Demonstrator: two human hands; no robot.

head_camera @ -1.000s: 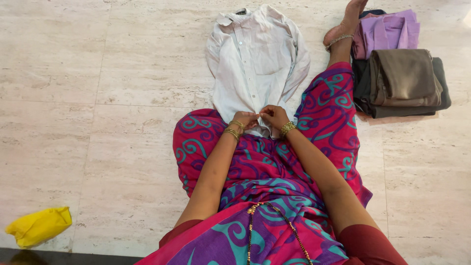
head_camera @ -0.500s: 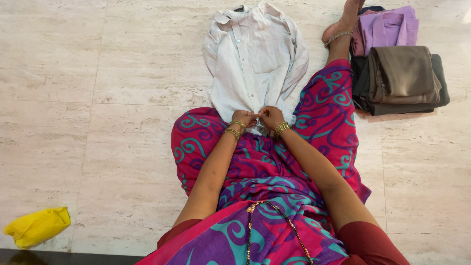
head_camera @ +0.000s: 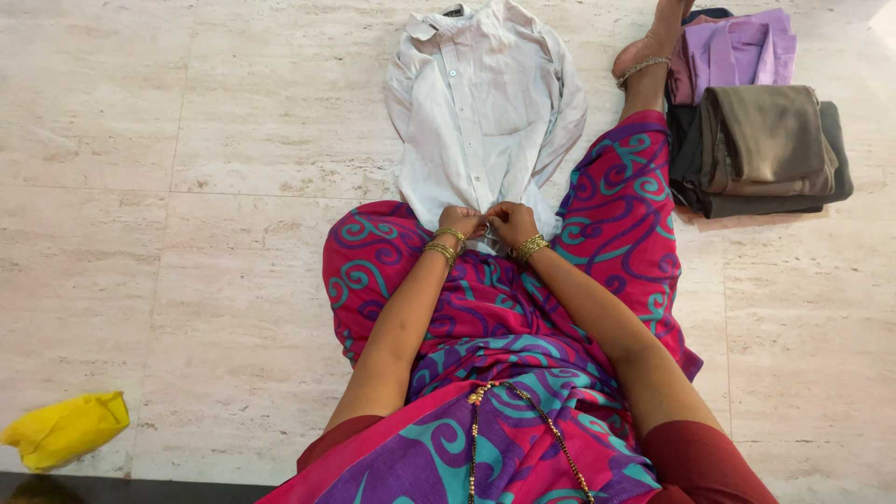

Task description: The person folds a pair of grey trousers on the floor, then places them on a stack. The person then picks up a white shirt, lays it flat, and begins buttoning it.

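A white button-up shirt (head_camera: 485,103) lies spread on the pale stone floor, collar away from me, its hem resting on my lap. My left hand (head_camera: 464,222) and my right hand (head_camera: 509,220) sit close together at the shirt's lower front placket, fingers pinched on the fabric near the bottom button. Both wrists carry gold bangles. My legs are covered by a pink, purple and teal patterned cloth (head_camera: 523,317).
A stack of folded clothes (head_camera: 761,140), lilac, brown and dark grey, lies at the upper right beside my right foot (head_camera: 653,42). A yellow bag (head_camera: 65,429) lies on the floor at the lower left. A dark strip edges the floor at the bottom left.
My hands have stayed at the shirt's lower placket, drawing slightly closer together. The view has shifted a little; the shirt has not visibly moved.
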